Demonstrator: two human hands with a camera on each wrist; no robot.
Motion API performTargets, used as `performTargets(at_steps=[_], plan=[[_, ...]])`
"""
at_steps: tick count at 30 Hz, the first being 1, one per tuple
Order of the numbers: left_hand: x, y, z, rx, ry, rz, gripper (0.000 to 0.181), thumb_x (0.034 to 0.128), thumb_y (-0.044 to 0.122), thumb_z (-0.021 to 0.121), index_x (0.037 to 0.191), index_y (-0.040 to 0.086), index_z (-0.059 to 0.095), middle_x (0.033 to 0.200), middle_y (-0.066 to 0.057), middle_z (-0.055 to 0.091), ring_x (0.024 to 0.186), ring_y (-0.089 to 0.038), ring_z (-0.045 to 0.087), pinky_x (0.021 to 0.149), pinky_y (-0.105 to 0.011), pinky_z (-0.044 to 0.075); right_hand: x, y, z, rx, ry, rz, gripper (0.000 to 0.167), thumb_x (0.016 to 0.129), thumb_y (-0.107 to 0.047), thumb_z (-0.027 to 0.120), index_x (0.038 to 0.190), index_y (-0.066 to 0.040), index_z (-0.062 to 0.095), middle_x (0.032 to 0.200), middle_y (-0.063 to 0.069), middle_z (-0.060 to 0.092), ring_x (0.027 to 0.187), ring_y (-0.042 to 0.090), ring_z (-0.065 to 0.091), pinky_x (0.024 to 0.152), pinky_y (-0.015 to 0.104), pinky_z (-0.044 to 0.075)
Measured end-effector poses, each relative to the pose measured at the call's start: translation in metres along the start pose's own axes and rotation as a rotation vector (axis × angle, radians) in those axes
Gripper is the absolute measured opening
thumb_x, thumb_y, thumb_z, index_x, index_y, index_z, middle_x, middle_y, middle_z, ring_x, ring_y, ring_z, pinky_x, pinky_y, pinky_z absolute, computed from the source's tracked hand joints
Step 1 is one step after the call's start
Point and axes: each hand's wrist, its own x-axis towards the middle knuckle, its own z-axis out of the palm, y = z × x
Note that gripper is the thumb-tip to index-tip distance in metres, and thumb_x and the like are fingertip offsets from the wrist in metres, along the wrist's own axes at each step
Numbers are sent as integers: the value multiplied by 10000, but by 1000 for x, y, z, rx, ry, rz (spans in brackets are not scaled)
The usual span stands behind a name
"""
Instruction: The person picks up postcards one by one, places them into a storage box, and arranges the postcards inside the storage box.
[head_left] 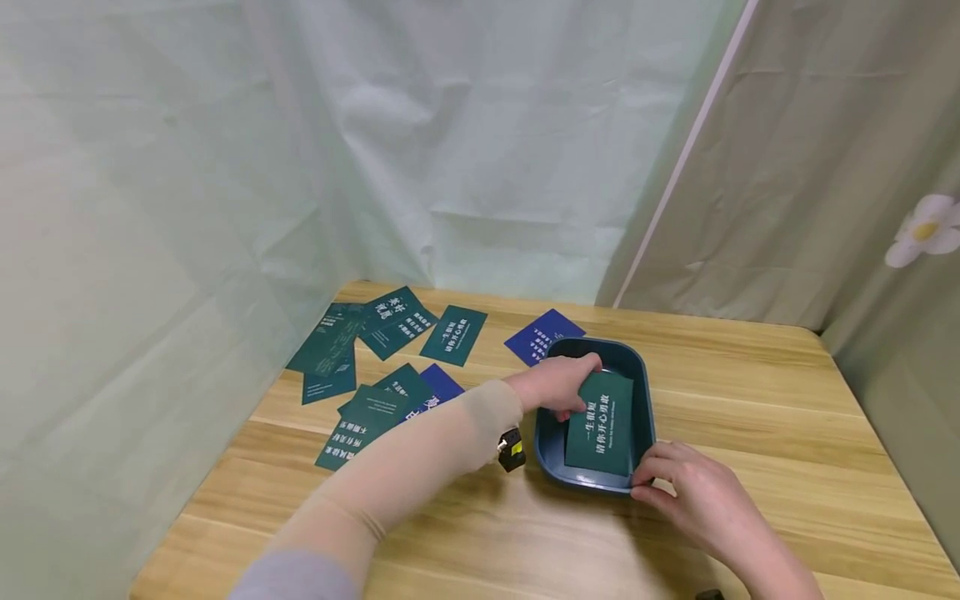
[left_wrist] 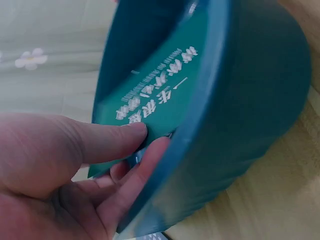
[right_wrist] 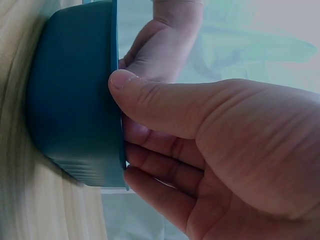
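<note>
Inside a dark blue plastic bin (head_left: 647, 404) lies a dark green card (head_left: 609, 417) with white lettering. My left hand (head_left: 558, 383) reaches over the bin's left side and pinches this card by its edge. In the left wrist view the thumb presses on the card's printed face (left_wrist: 165, 95), with the other fingers partly hidden behind it. At the near right corner, my right hand (head_left: 693, 487) grips the bin's rim between thumb and fingers. The right wrist view shows that thumb on the outer wall of the bin (right_wrist: 75, 95).
A blue card (head_left: 542, 335) lies by the bin's far left corner. Several green cards (head_left: 453, 335) and another blue card (head_left: 442, 383) are spread over the left of the wooden table (head_left: 750, 400), some overlapping. Pale curtains (head_left: 510, 150) hang behind and at the sides.
</note>
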Motion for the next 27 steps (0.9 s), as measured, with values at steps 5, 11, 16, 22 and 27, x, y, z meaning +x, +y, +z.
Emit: performTargets(at_steps=[5, 11, 16, 22, 27], plan=[[9, 5, 6, 196, 8, -42, 478, 1061, 178, 783, 1479, 117, 558, 1132, -76, 700, 605, -128, 684, 568, -216, 569, 0, 1, 0, 1, 32, -22, 399, 730, -140, 1044, 827, -378, 738, 922, -269, 624, 827, 5, 604, 686, 295, 580], [15, 9, 14, 508, 23, -35, 511, 1051, 285, 797, 1487, 87, 620, 1249, -59, 764, 889, -120, 736, 838, -248, 612, -1, 3, 2, 0, 54, -49, 409, 713, -137, 1052, 830, -370, 737, 931, -263, 633, 824, -2, 607, 679, 296, 577], [16, 7, 19, 630, 51, -14, 340, 1037, 280, 796, 1319, 96, 742, 1176, -24, 789, 942, -137, 696, 928, -282, 603, -1, 4, 4, 4, 90, -88, 419, 690, -121, 1056, 834, -356, 741, 931, -263, 633, 822, -4, 619, 667, 290, 574], [17, 7, 24, 702, 55, -26, 318, 1042, 336, 790, 1282, 128, 800, 1205, -40, 777, 1003, -163, 693, 937, -317, 612, -1, 5, 5, 5, 93, -103, 424, 685, -119, 1058, 835, -356, 740, 931, -263, 633, 830, -10, 615, 663, 281, 568], [17, 7, 26, 739, 49, -47, 395, 1047, 395, 785, 1350, 141, 789, 1352, -105, 712, 1039, -174, 693, 934, -323, 628, 0, 4, 4, 3, 72, -78, 418, 697, -122, 1056, 834, -360, 741, 926, -266, 629, 827, -6, 608, 670, 283, 572]])
